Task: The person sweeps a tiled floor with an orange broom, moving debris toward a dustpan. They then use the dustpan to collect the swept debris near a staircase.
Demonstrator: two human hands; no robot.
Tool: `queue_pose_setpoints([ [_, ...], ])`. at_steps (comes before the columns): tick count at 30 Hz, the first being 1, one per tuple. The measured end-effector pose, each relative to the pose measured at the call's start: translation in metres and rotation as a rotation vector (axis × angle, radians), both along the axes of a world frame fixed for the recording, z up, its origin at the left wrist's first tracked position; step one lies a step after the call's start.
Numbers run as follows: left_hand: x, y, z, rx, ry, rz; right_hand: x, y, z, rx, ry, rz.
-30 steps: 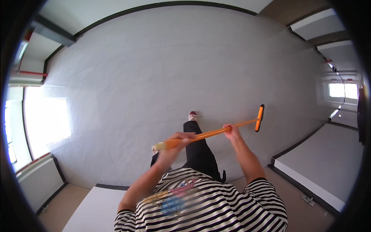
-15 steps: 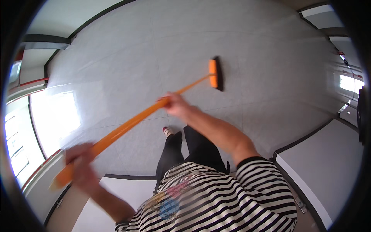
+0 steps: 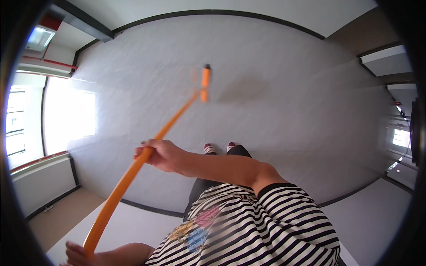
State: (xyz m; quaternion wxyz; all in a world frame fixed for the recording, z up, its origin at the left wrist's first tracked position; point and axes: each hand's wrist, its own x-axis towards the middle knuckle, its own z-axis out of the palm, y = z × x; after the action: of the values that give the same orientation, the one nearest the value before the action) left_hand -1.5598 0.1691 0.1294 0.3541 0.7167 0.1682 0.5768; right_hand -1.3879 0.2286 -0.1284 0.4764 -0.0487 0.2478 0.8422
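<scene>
A broom point(image 3: 117, 190) with a long orange handle slants from the lower left up to its orange head point(image 3: 205, 82) with dark bristles at one end. The head looks raised, since a soft shadow lies on the floor apart from it, to the right. My right hand point(image 3: 163, 155) is wrapped round the handle at about its middle. Down at the lower left edge, my left hand point(image 3: 80, 256) holds the handle near its top end; it is partly cut off by the picture's rim.
Grey glossy floor point(image 3: 288, 119) stretches ahead, edged by dark skirting point(image 3: 217, 12) along white walls. My two feet point(image 3: 209, 148) stand just beyond my right forearm. A dark beam-like post point(image 3: 84, 22) juts in at the upper left. Bright window light point(image 3: 71, 111) reflects on the left.
The broom's head has moved left and appears lifted. Both hands have shifted toward me, the right also to the left. My second foot has come into view and the room has turned slightly.
</scene>
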Motion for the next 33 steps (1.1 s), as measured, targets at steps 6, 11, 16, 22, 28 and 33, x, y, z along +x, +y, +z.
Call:
queue_pose_setpoints([
  [6, 0.053, 0.059, -0.152, -0.741, -0.07, 0.16, 0.15, -0.085, -0.118, -0.253, -0.185, -0.218],
  [11, 0.261, 0.056, -0.263, -1.282, 0.238, -0.47, 0.362, -0.207, -0.281, -0.716, -0.65, -0.458],
  [16, 0.403, 0.051, -0.307, -1.365, 0.278, -0.539, 0.491, -0.205, -0.309, -1.012, -0.71, -0.529],
  [22, 0.368, 0.153, -0.254, -1.284, 0.174, -0.055, 0.448, -0.019, -0.282, -0.543, -0.55, -0.228],
  [28, 0.229, 0.186, -0.057, -0.602, 0.337, 0.435, 0.218, 0.168, -0.117, -0.263, -0.263, 0.179],
  [33, 0.269, 0.167, -0.043, -0.274, 0.635, 0.548, 0.123, 0.244, -0.083, -0.033, -0.158, 0.278],
])
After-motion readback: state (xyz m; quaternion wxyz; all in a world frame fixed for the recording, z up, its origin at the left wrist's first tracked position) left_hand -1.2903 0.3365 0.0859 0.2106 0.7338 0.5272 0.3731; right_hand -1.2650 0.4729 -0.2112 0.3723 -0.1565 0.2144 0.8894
